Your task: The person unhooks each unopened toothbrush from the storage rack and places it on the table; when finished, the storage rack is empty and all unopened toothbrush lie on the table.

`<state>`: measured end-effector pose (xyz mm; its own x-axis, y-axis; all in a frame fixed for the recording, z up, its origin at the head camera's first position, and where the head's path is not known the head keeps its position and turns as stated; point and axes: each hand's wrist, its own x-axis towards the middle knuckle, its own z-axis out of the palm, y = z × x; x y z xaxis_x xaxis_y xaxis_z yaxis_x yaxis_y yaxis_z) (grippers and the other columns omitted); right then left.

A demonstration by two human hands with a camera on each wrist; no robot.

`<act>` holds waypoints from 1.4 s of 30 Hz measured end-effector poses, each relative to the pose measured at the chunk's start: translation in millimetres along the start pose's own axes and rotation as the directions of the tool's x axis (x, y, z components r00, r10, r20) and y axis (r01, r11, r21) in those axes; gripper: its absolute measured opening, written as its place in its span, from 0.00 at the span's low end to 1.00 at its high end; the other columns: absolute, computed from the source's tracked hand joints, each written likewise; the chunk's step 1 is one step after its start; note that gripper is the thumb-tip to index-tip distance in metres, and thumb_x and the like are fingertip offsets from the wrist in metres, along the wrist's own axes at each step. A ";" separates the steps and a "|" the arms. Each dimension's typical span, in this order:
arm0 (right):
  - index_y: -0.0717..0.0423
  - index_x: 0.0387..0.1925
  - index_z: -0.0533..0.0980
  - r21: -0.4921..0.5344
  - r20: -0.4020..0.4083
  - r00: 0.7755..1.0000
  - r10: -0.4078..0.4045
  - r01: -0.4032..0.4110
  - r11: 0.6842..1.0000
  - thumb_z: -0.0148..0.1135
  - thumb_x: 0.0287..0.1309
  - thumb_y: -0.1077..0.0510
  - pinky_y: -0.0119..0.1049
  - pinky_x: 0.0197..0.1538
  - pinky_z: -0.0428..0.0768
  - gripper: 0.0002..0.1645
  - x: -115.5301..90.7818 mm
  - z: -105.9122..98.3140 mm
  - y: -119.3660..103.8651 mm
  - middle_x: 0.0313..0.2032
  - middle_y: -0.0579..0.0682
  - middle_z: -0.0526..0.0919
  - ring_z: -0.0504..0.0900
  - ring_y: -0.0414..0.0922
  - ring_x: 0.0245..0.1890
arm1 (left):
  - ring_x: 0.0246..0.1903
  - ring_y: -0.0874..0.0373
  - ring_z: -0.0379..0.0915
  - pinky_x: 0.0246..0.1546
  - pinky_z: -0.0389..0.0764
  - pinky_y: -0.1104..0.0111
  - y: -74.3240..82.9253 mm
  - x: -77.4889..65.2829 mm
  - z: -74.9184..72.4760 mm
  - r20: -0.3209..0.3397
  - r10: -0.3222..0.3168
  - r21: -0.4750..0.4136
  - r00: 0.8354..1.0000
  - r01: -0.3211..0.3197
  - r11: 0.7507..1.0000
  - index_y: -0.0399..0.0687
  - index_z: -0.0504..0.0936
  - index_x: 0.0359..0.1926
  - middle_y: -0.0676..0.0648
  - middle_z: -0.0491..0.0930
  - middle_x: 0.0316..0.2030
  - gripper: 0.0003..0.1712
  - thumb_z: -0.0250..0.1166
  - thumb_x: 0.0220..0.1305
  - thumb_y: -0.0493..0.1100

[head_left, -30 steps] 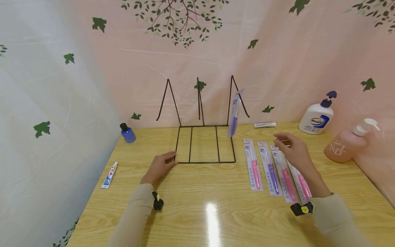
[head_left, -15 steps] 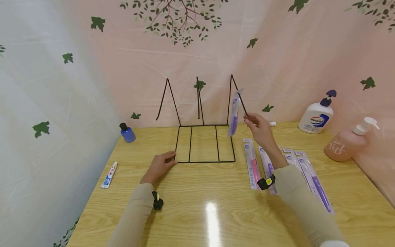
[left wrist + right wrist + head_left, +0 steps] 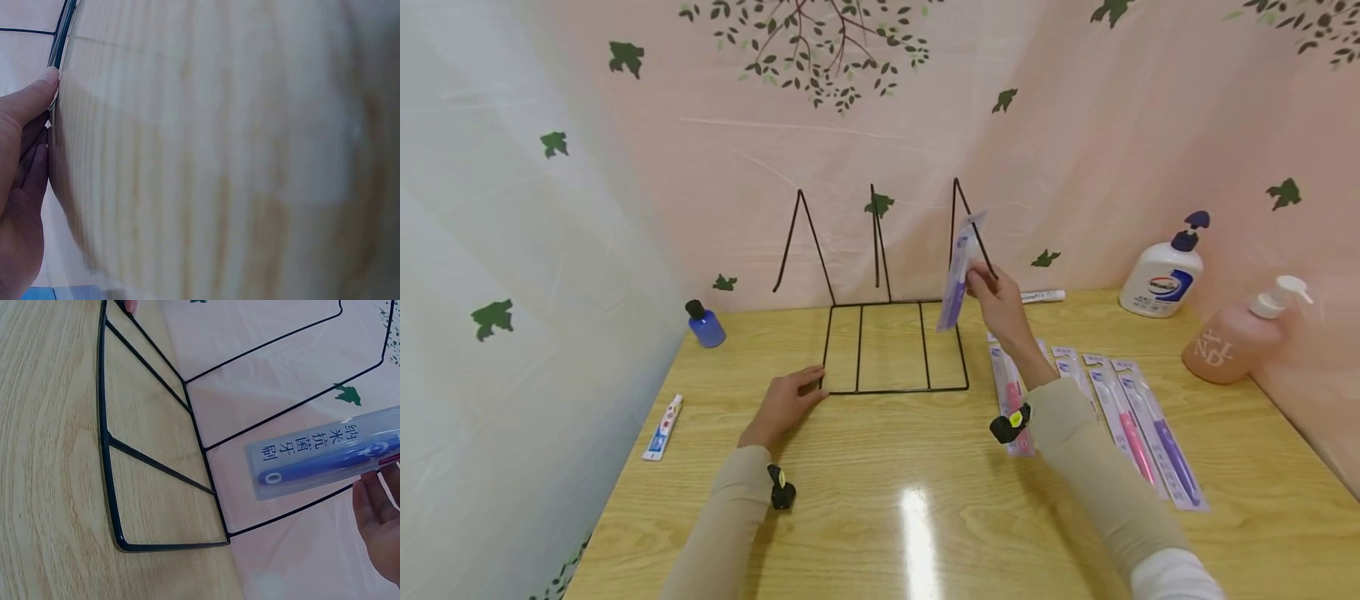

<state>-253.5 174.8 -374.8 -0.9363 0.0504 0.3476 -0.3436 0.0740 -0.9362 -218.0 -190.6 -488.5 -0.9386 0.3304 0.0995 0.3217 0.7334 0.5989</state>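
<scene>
A black wire rack [image 3: 857, 392] with upright hooks stands on the table. My left hand [image 3: 784, 407] holds its front left corner, thumb [image 3: 44, 87] against the wire and fingers below. From the rack's right hook hangs a packaged purple toothbrush [image 3: 956, 287], tilted a little. My right hand [image 3: 1003, 310] pinches the package's right edge, partly under the hook's end. In the right wrist view the toothbrush pack [image 3: 325, 453] shows its lower end, with my fingers [image 3: 375, 500] at its edge. Several packaged toothbrushes [image 3: 1123, 417] lie in a row at the right, some partly behind my right arm.
A white pump bottle [image 3: 1161, 279] and a pink pump bottle [image 3: 1228, 342] stand at the right. Behind my right hand lies a small white tube [image 3: 1043, 296]. At the left are a blue bottle [image 3: 706, 325] and a toothpaste tube [image 3: 662, 429]. A patterned curtain hangs behind.
My right hand has moved left from above the toothbrush row, past the hook's end, and taken hold of the hanging toothbrush pack, which now tilts more. My left hand stays on the rack.
</scene>
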 end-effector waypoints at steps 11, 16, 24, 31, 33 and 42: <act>0.69 0.50 0.72 0.033 -0.026 1.000 -0.010 0.011 0.999 0.52 0.68 0.63 0.28 0.41 0.83 0.14 -12.0 -7.9 -2.3 0.32 0.45 0.79 0.80 0.37 0.33 | 0.65 0.44 0.65 0.64 0.68 0.50 -0.3 0.0 1.5 0.004 -0.001 0.019 1.000 0.001 1.000 0.42 0.73 0.64 0.43 0.71 0.64 0.28 0.64 0.64 0.46; 0.69 0.53 0.71 0.000 -0.033 0.999 -0.024 0.024 1.000 0.53 0.68 0.60 0.26 0.37 0.82 0.18 -13.3 -16.5 7.7 0.32 0.44 0.78 0.78 0.36 0.31 | 0.65 0.45 0.64 0.65 0.68 0.51 -1.8 -0.2 2.7 0.005 -0.011 0.004 1.000 0.011 1.000 0.43 0.73 0.64 0.44 0.70 0.65 0.28 0.63 0.65 0.47; 0.67 0.56 0.71 -0.055 -0.027 0.999 -0.029 0.028 0.998 0.56 0.67 0.59 0.24 0.34 0.82 0.20 -26.5 -25.9 -2.4 0.30 0.38 0.78 0.78 0.33 0.31 | 0.64 0.44 0.65 0.64 0.69 0.50 -4.5 0.1 3.8 -0.006 0.000 -0.008 1.000 0.000 1.000 0.43 0.73 0.64 0.43 0.71 0.64 0.28 0.64 0.64 0.47; 0.66 0.55 0.72 -0.105 0.004 1.000 -0.016 0.016 0.994 0.56 0.67 0.59 0.25 0.33 0.82 0.19 -43.2 -32.9 -13.7 0.29 0.38 0.78 0.77 0.33 0.31 | 0.64 0.44 0.65 0.64 0.68 0.50 -5.8 0.0 3.0 -0.014 -0.002 0.000 1.000 0.002 1.000 0.44 0.73 0.63 0.44 0.71 0.64 0.28 0.64 0.64 0.47; 0.65 0.55 0.72 -0.116 0.014 1.000 -0.014 0.015 0.993 0.56 0.67 0.58 0.25 0.33 0.82 0.19 -48.0 -35.0 -15.3 0.29 0.38 0.78 0.77 0.33 0.31 | 0.65 0.44 0.65 0.64 0.68 0.50 -6.0 0.1 2.7 -0.013 -0.005 -0.004 1.000 0.005 1.000 0.44 0.73 0.63 0.44 0.71 0.64 0.28 0.64 0.64 0.47; 0.61 0.53 0.73 -0.205 0.039 0.999 0.003 0.005 0.979 0.56 0.67 0.53 0.27 0.35 0.83 0.19 -77.8 -48.6 -25.3 0.29 0.40 0.78 0.78 0.35 0.30 | 0.65 0.44 0.65 0.64 0.69 0.51 -4.1 1.2 2.7 -0.005 0.006 -0.006 1.000 -0.006 1.000 0.43 0.73 0.64 0.43 0.71 0.64 0.28 0.64 0.64 0.46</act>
<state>-168.4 217.4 -375.6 -0.9396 0.0114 0.3422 -0.3258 0.2770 -0.9039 -220.1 -191.6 -493.0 -0.9372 0.3320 0.1071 0.3267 0.7276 0.6032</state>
